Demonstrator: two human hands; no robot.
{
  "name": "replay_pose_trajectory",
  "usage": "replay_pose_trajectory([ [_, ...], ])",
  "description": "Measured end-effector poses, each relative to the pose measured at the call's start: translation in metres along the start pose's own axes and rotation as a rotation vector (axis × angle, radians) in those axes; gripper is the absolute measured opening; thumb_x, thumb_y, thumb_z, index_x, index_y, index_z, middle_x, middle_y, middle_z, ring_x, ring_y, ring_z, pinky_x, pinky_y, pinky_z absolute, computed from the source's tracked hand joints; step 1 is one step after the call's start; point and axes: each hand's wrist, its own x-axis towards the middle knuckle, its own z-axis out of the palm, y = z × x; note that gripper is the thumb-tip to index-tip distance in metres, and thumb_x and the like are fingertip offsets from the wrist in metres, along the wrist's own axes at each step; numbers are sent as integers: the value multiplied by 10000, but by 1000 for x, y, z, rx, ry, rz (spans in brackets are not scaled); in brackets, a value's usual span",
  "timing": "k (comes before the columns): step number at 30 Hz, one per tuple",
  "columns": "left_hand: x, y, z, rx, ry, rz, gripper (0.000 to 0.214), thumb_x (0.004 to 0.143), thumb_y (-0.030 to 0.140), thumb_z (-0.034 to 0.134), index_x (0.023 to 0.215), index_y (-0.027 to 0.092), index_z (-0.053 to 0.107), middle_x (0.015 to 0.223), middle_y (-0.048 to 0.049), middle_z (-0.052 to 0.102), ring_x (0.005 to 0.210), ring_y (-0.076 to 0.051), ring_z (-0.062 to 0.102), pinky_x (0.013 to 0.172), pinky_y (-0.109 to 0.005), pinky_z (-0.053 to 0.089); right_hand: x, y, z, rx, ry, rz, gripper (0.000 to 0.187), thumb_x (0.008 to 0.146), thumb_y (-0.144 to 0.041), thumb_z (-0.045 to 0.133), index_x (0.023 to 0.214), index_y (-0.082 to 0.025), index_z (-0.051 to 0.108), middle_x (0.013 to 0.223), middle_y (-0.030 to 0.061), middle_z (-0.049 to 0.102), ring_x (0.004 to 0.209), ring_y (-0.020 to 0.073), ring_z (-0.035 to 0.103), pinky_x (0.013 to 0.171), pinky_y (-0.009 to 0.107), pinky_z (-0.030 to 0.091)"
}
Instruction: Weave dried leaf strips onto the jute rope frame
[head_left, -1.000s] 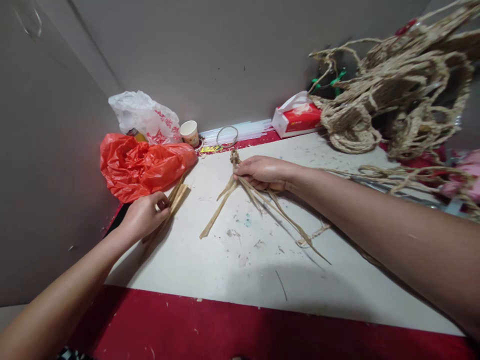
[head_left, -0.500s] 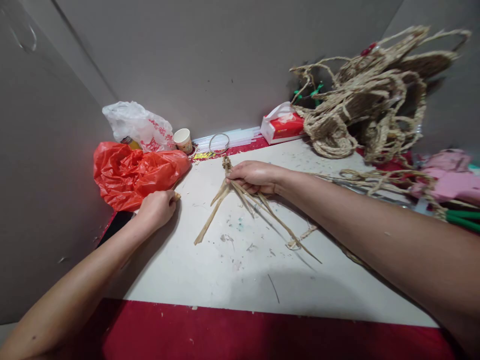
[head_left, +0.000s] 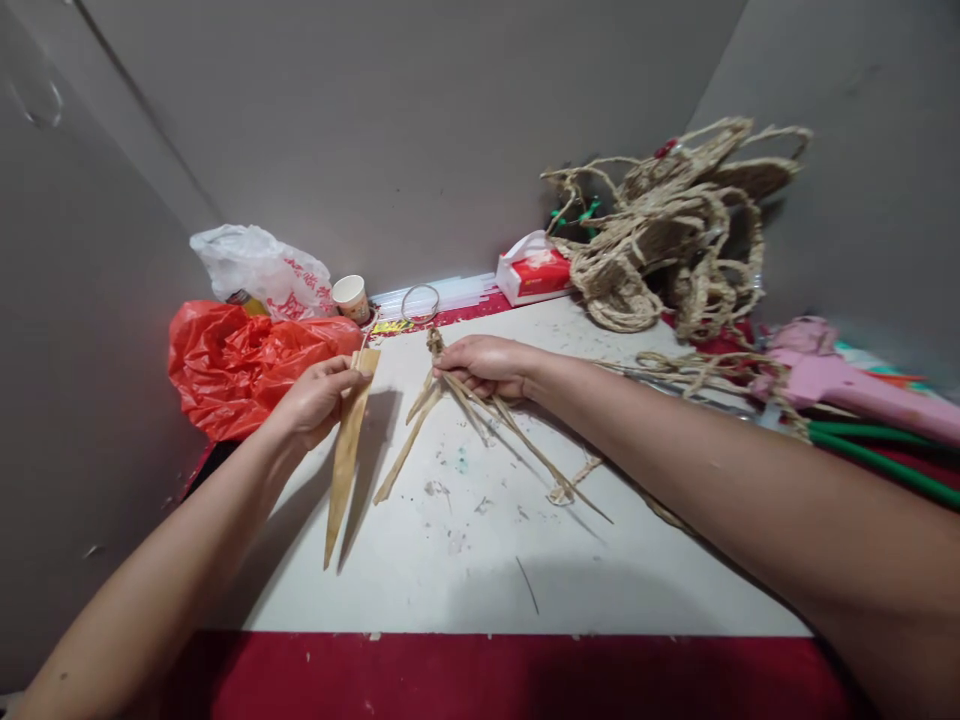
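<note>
My left hand (head_left: 315, 398) is closed on the top end of a long tan dried leaf strip (head_left: 345, 465), which hangs down with its tip over the white board (head_left: 480, 560). My right hand (head_left: 484, 364) presses down, fingers closed, on a partly braided bundle of dried strips (head_left: 480, 420). The bundle's braided end (head_left: 433, 342) pokes out past the fingers, and its loose strips fan out across the board towards me. The two hands are a short way apart.
A red plastic bag (head_left: 240, 362), a white plastic bag (head_left: 262, 270) and a paper cup (head_left: 350, 297) sit at the left back. A wire ring (head_left: 420, 301), a tissue pack (head_left: 532, 275) and a heap of straw rope (head_left: 667, 240) line the wall. Pink and green tools (head_left: 847, 385) lie right.
My left hand has picked a dried strip from beside the red bag and lifted it towards the middle. My right hand has stayed on the bundle. The view has shifted right.
</note>
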Motion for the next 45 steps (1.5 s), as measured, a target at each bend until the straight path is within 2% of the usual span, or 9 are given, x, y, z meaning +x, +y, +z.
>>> replay_pose_trajectory([
  [4, 20, -2, 23, -94, -59, -26, 196, 592, 86, 699, 776, 106, 635, 667, -17, 661, 546, -110, 614, 521, -208, 519, 1, -1, -2, 10, -4, -12, 193, 893, -131, 443, 703, -131, 484, 437, -96, 268, 318, 14, 178, 321, 132, 114],
  [10, 36, -14, 40, -174, -121, -123, 93, 708, 155, 675, 785, 114, 643, 680, -43, 684, 529, -134, 631, 429, -218, 507, 3, 0, -7, 30, -43, -37, 180, 874, -118, 433, 701, -128, 481, 429, -95, 283, 315, 15, 163, 305, 123, 125],
  [16, 43, -36, 36, -191, -225, -150, 179, 694, 61, 647, 869, 86, 674, 836, -81, 711, 664, -140, 665, 610, -253, 557, 4, 3, -8, 35, -60, -34, 173, 877, -140, 456, 706, -133, 479, 424, -97, 285, 311, 15, 173, 302, 119, 137],
  [20, 40, -41, 37, -214, -300, -104, 189, 647, 39, 678, 825, 102, 684, 799, -55, 710, 683, -129, 657, 688, -243, 530, 4, 4, -7, 14, -50, -33, 197, 895, -148, 432, 704, -136, 475, 415, -99, 278, 305, 15, 168, 301, 118, 129],
  [26, 32, -42, 43, -196, -345, -121, 200, 618, 104, 739, 811, 104, 687, 697, -36, 690, 581, -113, 609, 600, -222, 480, 3, 3, -5, 6, -42, -32, 201, 902, -156, 430, 709, -134, 482, 407, -95, 283, 297, 20, 164, 291, 127, 117],
  [31, 30, -42, 45, -180, -222, -59, 187, 584, 130, 775, 731, 95, 664, 622, -18, 652, 508, -82, 549, 506, -195, 420, 3, 3, -5, 8, -48, -34, 204, 900, -166, 455, 700, -135, 483, 407, -99, 275, 295, 17, 171, 294, 125, 118],
  [36, 32, -41, 44, -232, -212, -55, 161, 669, 223, 733, 657, 116, 614, 538, 11, 570, 462, -68, 498, 440, -182, 395, 3, 3, -6, 4, -42, -35, 190, 904, -168, 444, 722, -135, 489, 408, -99, 288, 294, 17, 172, 295, 123, 120],
  [39, 34, -39, 41, -251, -249, -66, 135, 681, 204, 700, 667, 126, 590, 554, 25, 538, 451, -57, 471, 362, -157, 330, 4, 3, -6, 0, -46, -33, 173, 900, -175, 453, 736, -137, 494, 407, -97, 294, 294, 20, 178, 290, 123, 126],
  [45, 39, -39, 33, -230, -332, -56, 139, 650, 110, 704, 766, 111, 625, 599, 29, 548, 485, -42, 472, 460, -161, 452, 3, 4, -7, -14, -44, -34, 196, 892, -179, 469, 699, -142, 476, 411, -98, 290, 295, 18, 175, 289, 122, 126],
])
